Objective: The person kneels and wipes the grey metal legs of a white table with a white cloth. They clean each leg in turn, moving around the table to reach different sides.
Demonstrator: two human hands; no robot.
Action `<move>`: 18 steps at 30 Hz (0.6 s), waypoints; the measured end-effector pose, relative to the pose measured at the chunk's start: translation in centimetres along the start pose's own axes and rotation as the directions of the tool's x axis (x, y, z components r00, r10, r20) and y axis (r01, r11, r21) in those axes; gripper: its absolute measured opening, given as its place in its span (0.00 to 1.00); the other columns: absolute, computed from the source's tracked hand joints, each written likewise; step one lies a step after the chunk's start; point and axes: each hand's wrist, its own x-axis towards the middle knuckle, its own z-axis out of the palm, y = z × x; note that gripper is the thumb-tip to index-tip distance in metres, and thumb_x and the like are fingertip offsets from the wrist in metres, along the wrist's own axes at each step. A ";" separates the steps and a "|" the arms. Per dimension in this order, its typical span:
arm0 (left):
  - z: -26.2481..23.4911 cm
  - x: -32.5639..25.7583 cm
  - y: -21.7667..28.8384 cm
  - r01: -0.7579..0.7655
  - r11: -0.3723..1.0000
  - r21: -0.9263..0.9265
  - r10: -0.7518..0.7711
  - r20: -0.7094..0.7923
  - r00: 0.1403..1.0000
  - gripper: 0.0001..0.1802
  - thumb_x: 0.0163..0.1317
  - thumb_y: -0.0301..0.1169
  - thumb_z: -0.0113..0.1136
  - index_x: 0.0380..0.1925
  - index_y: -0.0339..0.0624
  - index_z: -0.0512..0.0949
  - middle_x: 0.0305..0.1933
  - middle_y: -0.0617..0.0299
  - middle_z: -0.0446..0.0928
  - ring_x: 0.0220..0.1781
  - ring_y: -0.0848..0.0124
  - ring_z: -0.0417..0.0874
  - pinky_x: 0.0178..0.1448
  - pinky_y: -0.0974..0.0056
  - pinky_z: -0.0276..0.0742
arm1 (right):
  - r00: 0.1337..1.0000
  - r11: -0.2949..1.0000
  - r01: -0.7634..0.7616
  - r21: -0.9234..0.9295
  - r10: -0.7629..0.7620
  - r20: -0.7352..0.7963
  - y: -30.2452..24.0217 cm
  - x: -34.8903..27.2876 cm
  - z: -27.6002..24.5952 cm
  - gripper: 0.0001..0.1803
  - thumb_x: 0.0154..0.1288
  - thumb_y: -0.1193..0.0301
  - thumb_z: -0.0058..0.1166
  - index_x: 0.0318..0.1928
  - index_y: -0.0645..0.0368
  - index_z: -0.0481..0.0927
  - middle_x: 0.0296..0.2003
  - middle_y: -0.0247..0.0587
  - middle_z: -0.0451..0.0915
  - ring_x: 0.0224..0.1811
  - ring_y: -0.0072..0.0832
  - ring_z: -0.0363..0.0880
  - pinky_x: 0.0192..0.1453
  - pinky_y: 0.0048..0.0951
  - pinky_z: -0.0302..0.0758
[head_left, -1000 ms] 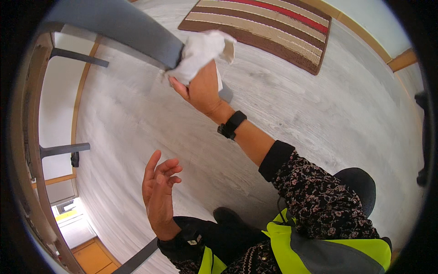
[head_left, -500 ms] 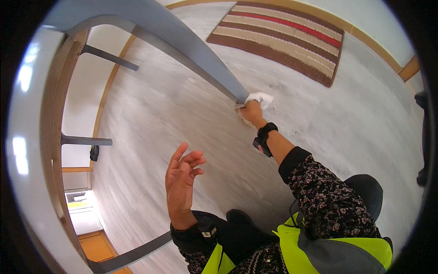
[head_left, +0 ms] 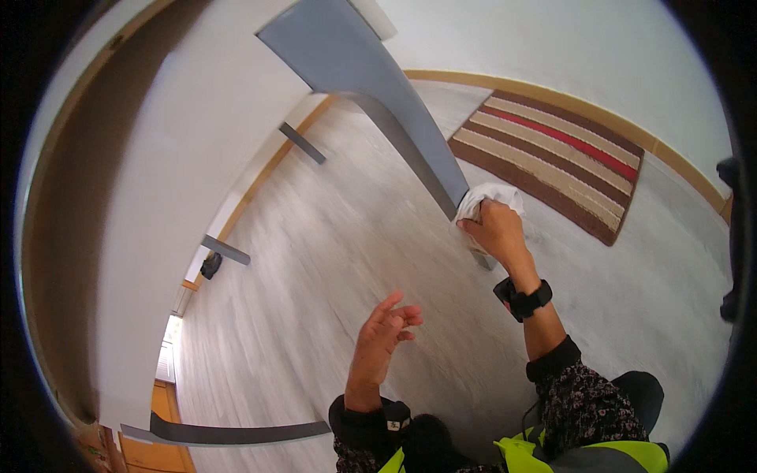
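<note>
My right hand [head_left: 501, 232] grips a white cloth [head_left: 498, 195], pressing it against the lower part of a grey leg [head_left: 402, 110] that belongs to a table. A short end of the leg shows below the cloth, and the fingers are partly hidden by the fabric. My left hand [head_left: 380, 343] hangs above the floor with its fingers apart and loosely bent, holding nothing. A black band sits on each wrist.
The pale table underside [head_left: 197, 150] fills the left. Other grey legs [head_left: 229, 250] stand farther off and one [head_left: 236, 433] lies nearer. A striped brown rug [head_left: 560, 162] rests on the wood-look floor [head_left: 315, 284] by the wall. A small black object [head_left: 210, 266] lies by the wall.
My view has tilted, showing more of the table's underside. The right hand with the cloth now sits slightly higher on the leg, whose lower end shows. The left hand stays open.
</note>
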 end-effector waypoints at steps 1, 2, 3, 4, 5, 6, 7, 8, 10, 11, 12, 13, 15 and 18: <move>0.1 -0.1 0.0 -0.001 1.000 0.008 0.001 0.010 1.000 0.26 0.61 0.37 0.51 0.58 0.40 0.60 0.49 0.54 0.73 0.49 0.67 0.75 0.47 0.66 0.70 | 0.994 0.998 0.054 0.036 -0.051 -0.100 -1.3 0.3 -0.8 0.25 0.46 0.54 0.60 0.25 0.67 0.73 0.23 0.50 0.74 0.25 0.45 0.74 0.29 0.38 0.70; 0.1 -0.1 0.1 0.027 0.999 0.033 -0.026 -0.005 1.000 0.25 0.62 0.37 0.50 0.58 0.42 0.61 0.49 0.55 0.73 0.49 0.68 0.74 0.47 0.66 0.69 | 0.981 0.995 0.083 0.063 -0.070 -0.182 -2.6 0.6 -1.5 0.25 0.47 0.53 0.60 0.25 0.66 0.73 0.22 0.49 0.73 0.24 0.44 0.73 0.28 0.38 0.69; 0.3 -0.2 0.1 -0.012 1.000 0.015 0.012 0.024 1.000 0.28 0.60 0.38 0.52 0.58 0.40 0.60 0.48 0.53 0.73 0.49 0.65 0.74 0.48 0.65 0.70 | 0.947 0.982 0.163 0.097 -0.128 -0.296 -3.8 1.0 -2.1 0.25 0.47 0.53 0.60 0.25 0.66 0.72 0.22 0.48 0.72 0.23 0.43 0.72 0.27 0.38 0.68; 0.3 -0.2 0.2 -0.014 1.000 0.022 0.013 0.021 1.000 0.28 0.60 0.38 0.52 0.58 0.40 0.60 0.48 0.53 0.73 0.49 0.65 0.74 0.48 0.65 0.70 | 0.909 0.970 0.216 0.111 -0.158 -0.385 -4.9 1.6 -2.6 0.25 0.47 0.53 0.60 0.25 0.66 0.71 0.22 0.46 0.70 0.23 0.43 0.70 0.26 0.38 0.67; 0.3 -0.2 0.3 -0.010 1.000 0.025 0.010 0.022 1.000 0.28 0.60 0.39 0.52 0.58 0.40 0.60 0.48 0.53 0.73 0.49 0.65 0.74 0.48 0.65 0.70 | 0.865 0.959 0.260 0.114 -0.179 -0.469 -5.9 2.1 -3.1 0.25 0.47 0.53 0.60 0.26 0.66 0.70 0.22 0.45 0.68 0.22 0.42 0.69 0.26 0.37 0.66; 0.3 -0.2 0.3 -0.008 1.000 0.023 0.008 0.028 1.000 0.28 0.60 0.39 0.52 0.58 0.40 0.60 0.48 0.53 0.73 0.49 0.65 0.74 0.48 0.65 0.70 | 0.815 0.931 0.333 0.148 -0.205 -0.542 -7.0 2.8 -3.5 0.24 0.47 0.56 0.62 0.27 0.66 0.69 0.24 0.44 0.67 0.24 0.40 0.67 0.27 0.36 0.66; 0.4 -0.2 0.2 0.000 1.000 0.025 -0.001 0.021 1.000 0.28 0.60 0.39 0.52 0.58 0.40 0.60 0.48 0.53 0.73 0.49 0.65 0.74 0.48 0.65 0.70 | 0.798 0.921 0.360 0.148 -0.222 -0.560 -8.0 3.4 -4.0 0.23 0.46 0.59 0.63 0.30 0.66 0.69 0.28 0.46 0.67 0.29 0.39 0.68 0.31 0.36 0.66; 0.4 -0.1 0.2 0.002 1.000 0.026 -0.003 0.018 1.000 0.28 0.60 0.39 0.53 0.58 0.40 0.60 0.48 0.53 0.73 0.49 0.65 0.74 0.48 0.65 0.70 | 0.732 0.896 0.423 0.139 -0.247 -0.635 -9.1 4.2 -4.4 0.23 0.45 0.60 0.63 0.33 0.65 0.69 0.33 0.47 0.67 0.34 0.42 0.67 0.35 0.36 0.67; 0.5 -0.1 0.2 0.000 0.999 0.051 -0.001 0.021 1.000 0.28 0.60 0.40 0.52 0.58 0.40 0.60 0.48 0.54 0.73 0.49 0.66 0.74 0.48 0.66 0.70 | 0.669 0.844 0.507 0.172 -0.260 -0.696 -11.1 5.6 -4.9 0.25 0.40 0.67 0.65 0.37 0.65 0.68 0.46 0.51 0.66 0.47 0.45 0.65 0.47 0.39 0.66; 0.5 0.0 0.1 -0.005 0.997 0.072 0.003 0.028 1.000 0.28 0.60 0.40 0.52 0.58 0.41 0.61 0.49 0.54 0.73 0.49 0.67 0.74 0.48 0.66 0.69 | 0.650 0.827 0.525 0.200 -0.238 -0.722 -12.1 6.5 -5.1 0.26 0.41 0.67 0.65 0.38 0.65 0.67 0.48 0.51 0.64 0.49 0.44 0.64 0.48 0.38 0.65; 0.6 0.0 0.1 0.013 0.995 0.098 -0.014 0.013 1.000 0.27 0.61 0.40 0.51 0.58 0.41 0.61 0.49 0.54 0.73 0.49 0.67 0.74 0.48 0.67 0.69 | 0.597 0.781 0.586 0.216 -0.236 -0.766 -12.9 7.1 -5.1 0.28 0.41 0.66 0.65 0.40 0.66 0.67 0.50 0.51 0.63 0.50 0.43 0.64 0.49 0.37 0.64; 0.6 0.1 0.0 0.009 0.996 0.090 -0.011 0.023 1.000 0.28 0.61 0.41 0.51 0.58 0.41 0.61 0.49 0.54 0.73 0.49 0.67 0.74 0.48 0.67 0.69 | 0.595 0.814 0.552 0.181 -0.233 -0.769 -13.5 7.6 -5.1 0.29 0.41 0.66 0.65 0.41 0.66 0.65 0.50 0.52 0.63 0.49 0.44 0.64 0.49 0.37 0.64; 0.8 0.2 -0.1 0.032 0.995 0.098 -0.033 0.011 0.999 0.29 0.60 0.43 0.51 0.58 0.41 0.61 0.48 0.54 0.73 0.49 0.67 0.74 0.48 0.67 0.69 | 0.574 0.848 0.516 0.123 -0.236 -0.784 -14.1 8.1 -4.8 0.32 0.43 0.65 0.66 0.44 0.67 0.62 0.51 0.53 0.63 0.45 0.45 0.66 0.48 0.35 0.64; 0.9 0.7 -0.2 0.059 0.994 0.094 -0.061 0.017 0.998 0.29 0.60 0.43 0.52 0.58 0.42 0.61 0.49 0.54 0.73 0.49 0.67 0.74 0.48 0.66 0.70 | 0.545 0.862 0.500 0.078 -0.243 -0.802 -13.6 8.0 -3.6 0.34 0.43 0.64 0.66 0.46 0.66 0.62 0.50 0.53 0.64 0.46 0.45 0.66 0.50 0.37 0.60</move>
